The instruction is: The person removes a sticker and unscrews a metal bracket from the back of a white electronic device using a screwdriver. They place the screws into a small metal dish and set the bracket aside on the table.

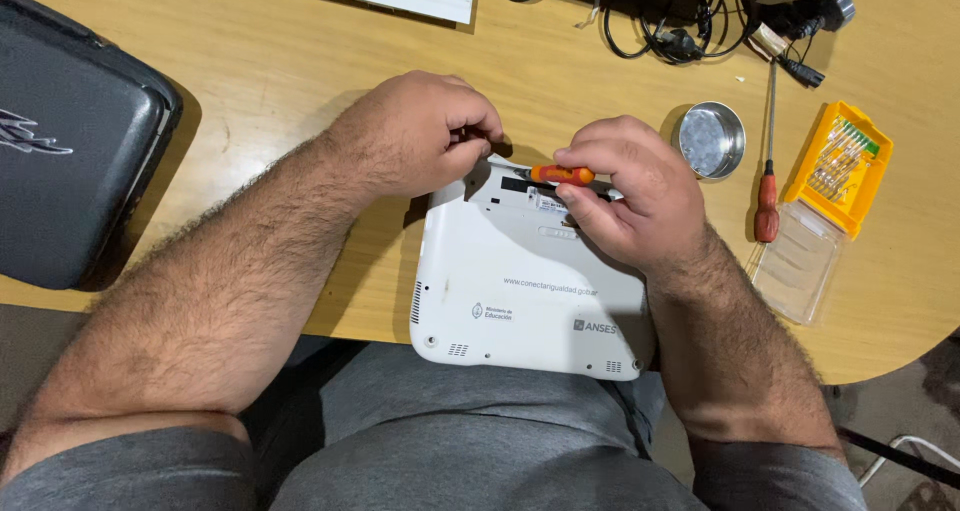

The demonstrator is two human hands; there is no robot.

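Now | right hand (625, 196) closed on orange screwdriver (562, 175) (over white laptop (525, 281))

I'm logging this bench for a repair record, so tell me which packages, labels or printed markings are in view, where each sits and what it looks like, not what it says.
Bit case: right side of the table, yellow tray with a clear hinged lid lying open.
Printed markings: grey text and small emblems on the white laptop underside at the near table edge.
Sticker label: small, pale, in the open bay between the hands, partly hidden.
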